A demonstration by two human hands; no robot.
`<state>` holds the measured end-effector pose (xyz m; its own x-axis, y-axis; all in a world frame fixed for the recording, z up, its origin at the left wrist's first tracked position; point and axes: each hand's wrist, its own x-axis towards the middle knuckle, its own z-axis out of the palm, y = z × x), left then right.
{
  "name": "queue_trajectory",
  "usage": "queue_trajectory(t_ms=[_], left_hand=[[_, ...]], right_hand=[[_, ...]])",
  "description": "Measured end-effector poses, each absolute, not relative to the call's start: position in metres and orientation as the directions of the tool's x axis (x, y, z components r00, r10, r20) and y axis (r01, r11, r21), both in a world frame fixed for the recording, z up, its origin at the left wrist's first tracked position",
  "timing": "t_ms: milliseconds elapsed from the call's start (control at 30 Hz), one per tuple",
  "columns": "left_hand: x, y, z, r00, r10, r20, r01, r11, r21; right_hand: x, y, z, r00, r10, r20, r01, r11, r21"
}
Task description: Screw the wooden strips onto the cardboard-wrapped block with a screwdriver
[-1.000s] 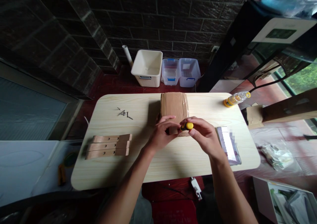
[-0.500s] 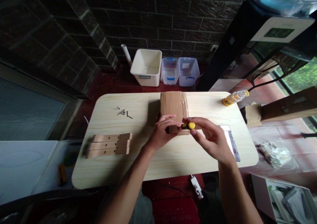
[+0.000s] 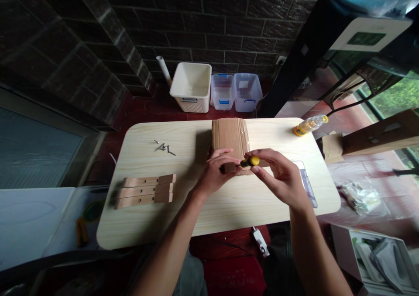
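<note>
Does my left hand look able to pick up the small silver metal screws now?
Probably yes, but not at once: nothing seems to stand between your left hand and the small silver metal screws, yet its grip is on a brown wooden piece, which it would likely have to put down first.

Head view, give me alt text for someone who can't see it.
Over a cardboard box on a table, the left hand holds a wood piece and the right hand a yellow-and-black screwdriver. Three wood strips and some screws lie to the left; a bottle is at the far right.
</note>
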<state>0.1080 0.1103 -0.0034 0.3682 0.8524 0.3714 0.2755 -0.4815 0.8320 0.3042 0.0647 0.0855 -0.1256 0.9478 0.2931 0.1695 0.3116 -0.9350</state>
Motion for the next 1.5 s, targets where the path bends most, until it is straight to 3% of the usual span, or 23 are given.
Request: queue_trajectory(t_ms=[1500], left_hand=[[0.1053, 0.1112, -0.0012, 0.394, 0.849, 0.352, 0.257, -0.470, 0.845]], right_hand=[[0.3002, 0.0639, 0.0916, -0.171, 0.927, 0.335, 0.172, 0.363, -0.916]])
